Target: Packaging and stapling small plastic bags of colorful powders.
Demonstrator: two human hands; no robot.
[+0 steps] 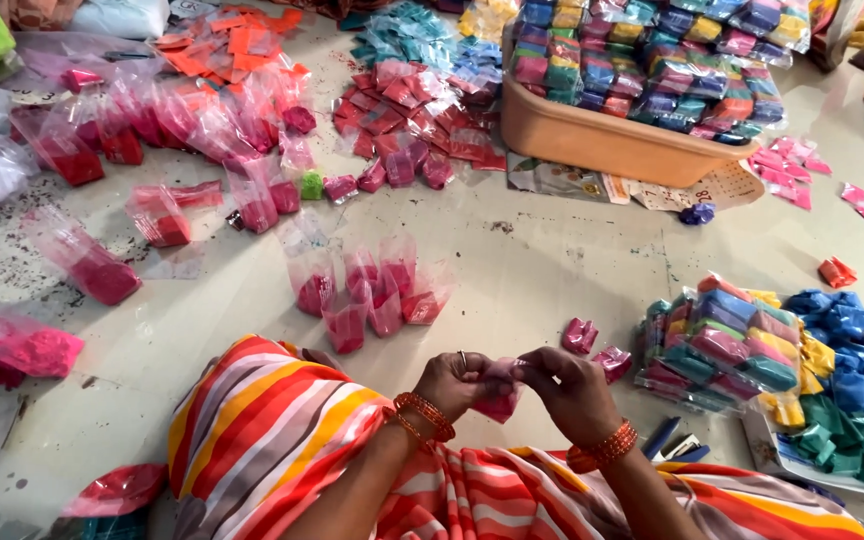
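Pink packet [500, 398] pinched closed between my left hand [460, 382] and right hand [574, 392], both gripping it; I should fold evenly, open packets [367, 292] at 11 o'clock.

Pink powder packet [499, 398], orange bangles [424, 414], red-orange-yellow striped garment [272, 430], tan tub [612, 140], multicolour packet bundles [727, 345].

Bright, even daylight with soft shadows, mild sheen on the floor [552, 270], slight softness and wide-angle bending at the edges.
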